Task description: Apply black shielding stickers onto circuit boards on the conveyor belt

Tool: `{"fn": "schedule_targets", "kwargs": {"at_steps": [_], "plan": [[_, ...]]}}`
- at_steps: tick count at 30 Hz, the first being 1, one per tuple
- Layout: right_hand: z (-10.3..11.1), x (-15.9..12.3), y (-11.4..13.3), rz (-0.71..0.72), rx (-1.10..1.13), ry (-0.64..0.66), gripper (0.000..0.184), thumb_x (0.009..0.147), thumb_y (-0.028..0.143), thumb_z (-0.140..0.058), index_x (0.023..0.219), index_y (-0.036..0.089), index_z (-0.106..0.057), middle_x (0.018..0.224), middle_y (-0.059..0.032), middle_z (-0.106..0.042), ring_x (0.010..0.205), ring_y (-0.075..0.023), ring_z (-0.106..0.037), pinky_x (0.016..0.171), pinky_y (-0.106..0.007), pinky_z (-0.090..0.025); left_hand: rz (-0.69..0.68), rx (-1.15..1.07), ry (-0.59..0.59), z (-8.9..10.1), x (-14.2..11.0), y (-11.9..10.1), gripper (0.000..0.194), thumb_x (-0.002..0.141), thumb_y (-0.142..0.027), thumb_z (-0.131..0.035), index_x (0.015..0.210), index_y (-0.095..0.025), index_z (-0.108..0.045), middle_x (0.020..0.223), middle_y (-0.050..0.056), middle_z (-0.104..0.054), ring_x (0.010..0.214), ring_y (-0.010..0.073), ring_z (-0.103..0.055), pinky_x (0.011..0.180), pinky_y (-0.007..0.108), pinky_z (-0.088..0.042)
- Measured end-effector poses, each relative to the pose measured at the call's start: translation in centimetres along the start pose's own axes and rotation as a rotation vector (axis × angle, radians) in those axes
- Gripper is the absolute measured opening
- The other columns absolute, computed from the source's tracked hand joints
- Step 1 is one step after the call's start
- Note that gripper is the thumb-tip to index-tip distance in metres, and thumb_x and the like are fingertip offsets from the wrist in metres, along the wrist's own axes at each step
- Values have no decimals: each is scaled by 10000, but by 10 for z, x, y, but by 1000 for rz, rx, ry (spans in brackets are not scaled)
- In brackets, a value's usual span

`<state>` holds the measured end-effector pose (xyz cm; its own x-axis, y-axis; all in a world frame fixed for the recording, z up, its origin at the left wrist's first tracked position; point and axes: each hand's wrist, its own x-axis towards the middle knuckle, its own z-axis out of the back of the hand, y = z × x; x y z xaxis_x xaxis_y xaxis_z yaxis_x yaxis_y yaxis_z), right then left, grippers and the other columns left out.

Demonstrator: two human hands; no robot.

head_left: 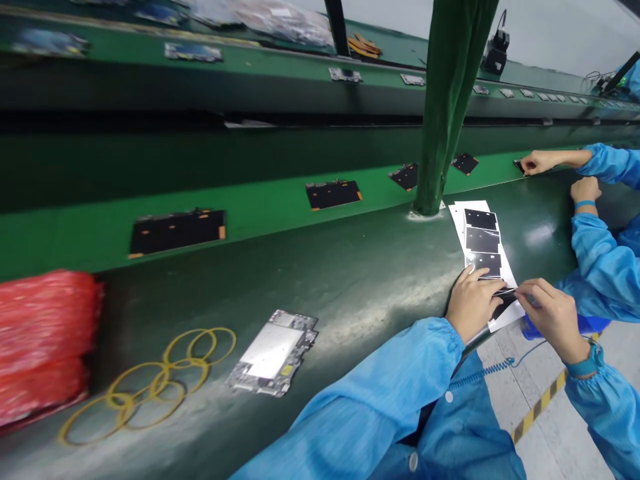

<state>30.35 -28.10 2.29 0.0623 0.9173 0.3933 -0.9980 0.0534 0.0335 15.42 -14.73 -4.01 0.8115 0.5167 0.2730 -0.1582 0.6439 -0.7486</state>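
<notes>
A white backing sheet (508, 267) carrying a column of black rectangular stickers (482, 240) lies at the table's front edge. My left hand (473, 303) rests on its lower part with fingers spread, pressing it down. At the sheet's right side, my right hand (553, 317) pinches the edge of a black sticker, which looks partly lifted; the fingers hide some of it. To the left of my arm, a circuit board (275, 353) with a white panel on top lies flat on the table. A wristband (587, 360) with a coiled cord is on my right wrist.
Yellow rubber bands (150, 387) and a red plastic-wrapped bundle (45, 340) lie at the left. Black-covered boards (177, 232) sit along the green belt (270, 213). A green post (440, 107) rises beyond the sheet. A co-worker's hand (540, 162) touches a board at the right.
</notes>
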Motion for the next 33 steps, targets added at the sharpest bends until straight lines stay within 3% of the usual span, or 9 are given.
{"fn": "schedule_targets", "kwargs": {"at_steps": [4,9,17,20,24,27,29,31,33], "plan": [[0,2,-1,-27,-8,32,125,1057,250,-619,1081,192,-728,942,-29,-782,785,-163,-753,658,-267,-526,-1,12,-1,0,0,0,312,895,-210,-818,1197,-279,-790,1189,3,-821,1340,287,-642,1280,536,-359],[2,4,0,31,-21,30,133,1051,224,-625,996,203,-743,957,-34,-792,803,-168,-758,665,-268,-548,-4,10,-4,1,1,0,275,903,-213,-811,1165,-294,-801,1163,-5,-827,1317,282,-659,1271,535,-375],[4,0,-6,206,-3,-92,123,972,91,-691,993,203,-736,1039,-78,-804,920,-192,-778,1020,-411,-628,33,-28,85,10,2,-5,311,918,-298,-775,1228,-275,-787,1266,6,-797,1407,311,-589,1305,556,-316],[18,-8,-1,286,70,-59,141,944,71,-715,1002,199,-724,1030,-81,-808,1015,-217,-786,1079,-469,-608,24,-60,200,21,3,-8,390,1008,-315,-590,1368,-237,-719,1484,4,-672,1542,313,-445,1351,569,-201],[54,-29,16,354,216,6,220,919,24,-717,1063,190,-713,951,-48,-809,909,-181,-796,1086,-452,-614,51,-94,383,30,11,-7,496,1091,-291,-332,1465,-191,-641,1641,13,-503,1641,267,-253,1373,535,-71],[78,-40,25,225,323,-33,207,908,13,-707,1007,196,-705,922,-44,-806,879,-183,-803,962,-361,-663,98,-177,436,37,18,-6,523,1117,-348,-274,1483,-214,-622,1674,15,-453,1655,257,-203,1368,543,-42],[82,-38,29,52,355,-83,164,917,58,-716,955,217,-704,888,-30,-802,835,-179,-803,794,-279,-669,126,-320,360,49,18,-6,547,1127,-348,-220,1453,-247,-647,1635,9,-515,1624,241,-308,1361,537,-135],[74,-29,35,-96,401,-127,116,929,120,-727,916,234,-712,856,-20,-796,770,-174,-790,674,-247,-641,116,-504,230,67,8,-9,548,1129,-365,-225,1381,-262,-701,1526,19,-640,1495,227,-525,1298,477,-341],[58,-17,44,-190,494,-145,90,938,170,-724,883,241,-724,820,-15,-789,713,-171,-770,637,-253,-632,74,-572,165,89,-11,-14,421,1089,-412,-424,1303,-252,-750,1335,42,-767,1242,219,-719,1111,378,-537]]}}
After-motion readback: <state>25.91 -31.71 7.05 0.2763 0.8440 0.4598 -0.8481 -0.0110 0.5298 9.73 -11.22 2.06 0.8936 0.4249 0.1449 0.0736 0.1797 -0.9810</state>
